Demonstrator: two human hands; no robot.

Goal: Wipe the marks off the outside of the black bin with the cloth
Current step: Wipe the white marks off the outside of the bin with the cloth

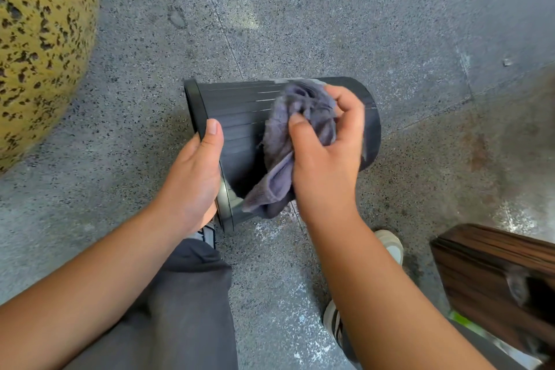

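Left hand (192,177): fingers hidden behind rim of black bin (237,117), only thumb shows. Right hand (324,144) and cloth (300,117) cover much of bin's ribbed side; marks beneath cannot be judged. Bin's far side and inside out of sight. Yellow speckled stone ball (39,39) cut by left edge. Brown wooden box (495,273) cut by right edge, blurred. Left shoe (207,233) mostly hidden under wrist.

Head-worn wide-angle view, looking steeply down, close over the floor (330,9)
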